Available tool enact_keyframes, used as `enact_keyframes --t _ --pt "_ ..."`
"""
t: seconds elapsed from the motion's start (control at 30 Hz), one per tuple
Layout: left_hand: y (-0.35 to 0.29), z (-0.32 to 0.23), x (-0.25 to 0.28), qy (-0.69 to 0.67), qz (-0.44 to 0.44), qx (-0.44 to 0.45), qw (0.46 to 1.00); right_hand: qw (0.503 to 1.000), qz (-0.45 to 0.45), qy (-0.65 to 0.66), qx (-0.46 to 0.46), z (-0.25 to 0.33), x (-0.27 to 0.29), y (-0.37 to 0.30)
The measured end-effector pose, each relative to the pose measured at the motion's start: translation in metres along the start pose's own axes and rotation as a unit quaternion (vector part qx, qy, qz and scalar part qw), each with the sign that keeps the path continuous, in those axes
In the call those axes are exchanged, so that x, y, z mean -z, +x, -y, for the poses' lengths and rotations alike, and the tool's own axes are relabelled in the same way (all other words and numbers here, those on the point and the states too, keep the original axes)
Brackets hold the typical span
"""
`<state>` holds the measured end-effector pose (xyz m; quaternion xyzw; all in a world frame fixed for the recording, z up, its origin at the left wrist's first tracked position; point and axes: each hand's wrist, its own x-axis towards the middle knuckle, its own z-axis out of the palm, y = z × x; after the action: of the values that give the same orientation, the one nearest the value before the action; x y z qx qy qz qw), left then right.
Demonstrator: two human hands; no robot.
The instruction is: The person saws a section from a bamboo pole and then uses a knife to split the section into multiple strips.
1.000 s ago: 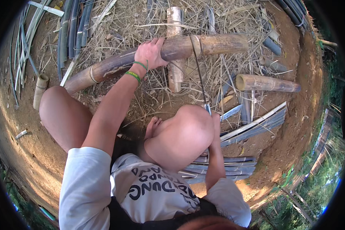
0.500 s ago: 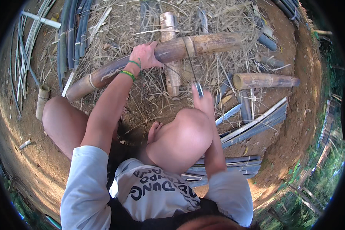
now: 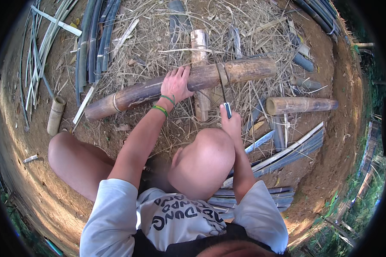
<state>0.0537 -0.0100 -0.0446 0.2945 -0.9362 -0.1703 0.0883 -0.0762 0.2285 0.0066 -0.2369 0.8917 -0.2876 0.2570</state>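
Observation:
A thick brown bamboo pole [image 3: 137, 95] lies slantwise in front of me, resting across a shorter, paler bamboo piece [image 3: 200, 43]. My left hand [image 3: 176, 84] is pressed on the pole near its middle, its fingers over the top. In my right hand [image 3: 232, 123] is a handsaw [image 3: 223, 91], gripped by its handle beside my right knee. Its thin dark blade runs away from me and lies against the pole at a pale ring right of the crossing. How deep the blade sits cannot be made out.
A short bamboo tube [image 3: 302, 105] lies to the right, another tube [image 3: 55, 116] stands at the left. Split bamboo strips [image 3: 283, 156] are bundled near my right arm. Long dark poles [image 3: 92, 43] and thin strips [image 3: 43, 51] lie far left. Dry shavings [image 3: 154, 30] cover the ground ahead.
The whole view has shifted, so the pole appears lower and farther right. My right hand has pushed the saw forward, closer to the pole. My left hand stays on the pole.

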Motion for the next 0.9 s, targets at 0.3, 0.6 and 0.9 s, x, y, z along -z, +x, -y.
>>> enact_keyframes --t 0.3,0.6,0.9 --pt "-0.017 -0.02 0.053 0.008 -0.149 0.009 0.989 0.984 -0.059 0.115 0.124 -0.001 -0.007 -0.017" --pt "0.027 0.003 0.026 -0.007 0.087 -0.004 0.996 0.998 -0.032 0.047 0.007 -0.033 -0.018 0.004" --pt "0.007 -0.004 0.002 0.012 -0.001 0.003 1.0 0.989 0.031 0.094 -0.114 -0.006 0.024 -0.025"
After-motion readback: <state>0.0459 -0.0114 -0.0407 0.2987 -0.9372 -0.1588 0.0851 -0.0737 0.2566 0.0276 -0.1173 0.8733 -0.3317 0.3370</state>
